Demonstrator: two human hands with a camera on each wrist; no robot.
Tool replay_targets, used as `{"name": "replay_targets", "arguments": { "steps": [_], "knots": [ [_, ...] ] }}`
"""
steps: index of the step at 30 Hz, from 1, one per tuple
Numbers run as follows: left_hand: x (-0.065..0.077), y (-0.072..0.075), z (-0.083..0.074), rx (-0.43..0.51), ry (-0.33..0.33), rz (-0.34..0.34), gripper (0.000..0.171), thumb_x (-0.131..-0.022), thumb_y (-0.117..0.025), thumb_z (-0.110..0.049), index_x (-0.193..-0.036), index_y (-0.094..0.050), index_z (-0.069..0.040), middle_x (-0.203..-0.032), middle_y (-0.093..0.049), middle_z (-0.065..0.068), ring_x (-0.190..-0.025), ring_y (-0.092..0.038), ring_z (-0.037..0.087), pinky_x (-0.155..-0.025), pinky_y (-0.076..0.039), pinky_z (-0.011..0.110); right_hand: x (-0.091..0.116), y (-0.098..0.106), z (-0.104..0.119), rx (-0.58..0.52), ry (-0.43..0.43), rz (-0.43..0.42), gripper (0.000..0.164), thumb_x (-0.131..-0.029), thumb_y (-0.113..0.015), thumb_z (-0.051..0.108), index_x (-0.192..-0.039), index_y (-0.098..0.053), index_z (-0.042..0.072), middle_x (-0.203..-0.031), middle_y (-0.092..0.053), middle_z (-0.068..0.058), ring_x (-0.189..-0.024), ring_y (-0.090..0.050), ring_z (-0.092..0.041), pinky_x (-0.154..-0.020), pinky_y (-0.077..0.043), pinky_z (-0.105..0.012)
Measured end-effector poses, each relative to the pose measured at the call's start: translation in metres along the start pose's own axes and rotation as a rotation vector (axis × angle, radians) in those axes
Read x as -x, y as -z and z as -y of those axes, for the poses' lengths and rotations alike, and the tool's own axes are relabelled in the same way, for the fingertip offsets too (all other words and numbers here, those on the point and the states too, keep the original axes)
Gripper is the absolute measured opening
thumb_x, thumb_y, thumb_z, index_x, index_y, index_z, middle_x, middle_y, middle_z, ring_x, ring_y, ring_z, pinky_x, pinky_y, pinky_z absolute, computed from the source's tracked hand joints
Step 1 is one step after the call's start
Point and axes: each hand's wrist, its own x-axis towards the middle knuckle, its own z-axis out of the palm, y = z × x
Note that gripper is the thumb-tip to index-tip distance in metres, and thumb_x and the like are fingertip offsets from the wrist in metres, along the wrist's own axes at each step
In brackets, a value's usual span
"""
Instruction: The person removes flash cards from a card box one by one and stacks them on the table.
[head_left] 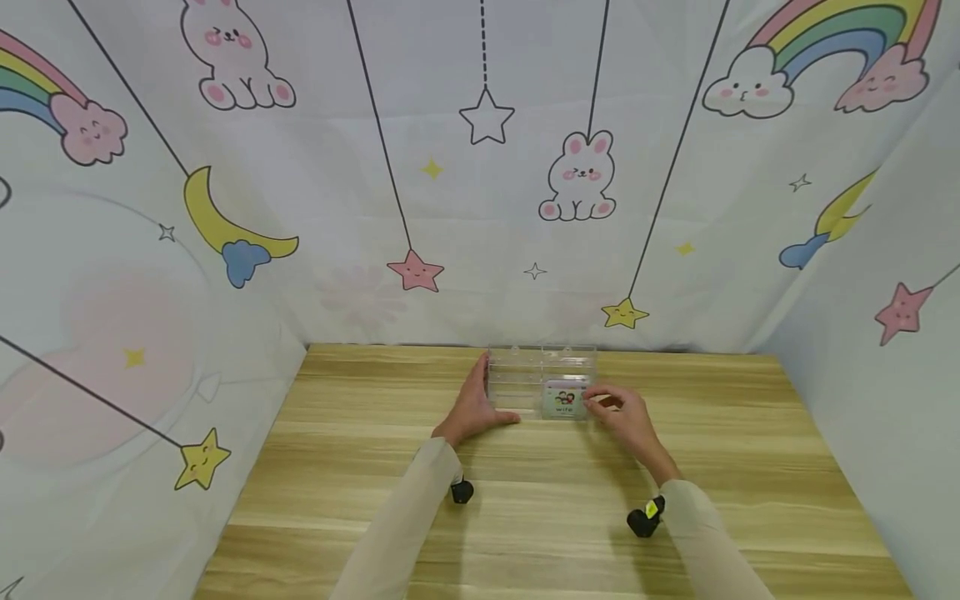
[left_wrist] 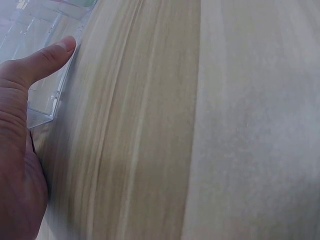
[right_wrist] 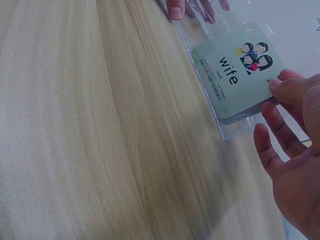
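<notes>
A clear plastic rack with compartments [head_left: 516,377] stands at the back of the table. A pale green flash card [head_left: 564,402] sits in its front right compartment. The card reads "wife" under a cartoon family, and more card edges show beneath it in the right wrist view. My left hand [head_left: 472,408] grips the rack's left front corner, fingers along the side and thumb [left_wrist: 55,54] over the front edge. With thumb and fingertips, my right hand [head_left: 628,421] pinches the right edge of the flash cards [right_wrist: 232,75]; its other fingers are spread loosely below.
The wood-grain table [head_left: 540,517] runs back to a white cloth [head_left: 495,225] printed with rabbits, stars and moons, right behind the rack. More printed cloth hangs at the left and right sides. A small black camera [head_left: 462,492] sits at the left wrist, another [head_left: 643,522] at the right.
</notes>
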Motion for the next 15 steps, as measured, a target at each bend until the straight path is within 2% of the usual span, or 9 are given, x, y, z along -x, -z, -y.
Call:
{"name": "replay_targets", "arguments": {
  "steps": [4,12,15],
  "knots": [
    [0.0000,0.0001,0.0002,0.003,-0.002,0.001,0.142,-0.066,-0.102,-0.033,-0.167,-0.004,-0.012,-0.170,-0.018,0.014,-0.154,-0.025,0.026,-0.122,-0.028,0.032,-0.0024,-0.0006,-0.0101,0.016,-0.003,-0.029,0.015,-0.096,-0.075,0.006,-0.110,-0.077,0.001,-0.119,-0.071,-0.018,-0.092,-0.066,-0.019,-0.072,-0.056,-0.021],
    [0.0000,0.0003,-0.0001,0.018,-0.011,-0.002,0.142,-0.066,-0.102,-0.030,-0.167,-0.004,-0.011,-0.170,-0.018,0.015,-0.154,-0.025,0.027,-0.123,-0.029,0.034,-0.0042,0.0035,-0.0051,0.003,0.021,-0.073,0.021,-0.095,-0.077,0.010,-0.115,-0.076,0.004,-0.114,-0.073,-0.017,-0.088,-0.063,-0.016,-0.066,-0.055,-0.021],
    [0.0002,0.0002,0.0002,0.011,-0.008,-0.002,0.142,-0.067,-0.102,-0.031,-0.167,-0.004,-0.011,-0.170,-0.017,0.014,-0.154,-0.025,0.027,-0.122,-0.029,0.034,-0.0049,0.0041,-0.0042,0.022,0.017,-0.078,0.022,-0.096,-0.076,0.009,-0.118,-0.075,0.002,-0.118,-0.071,-0.018,-0.090,-0.064,-0.021,-0.067,-0.055,-0.020]
  ]
}}
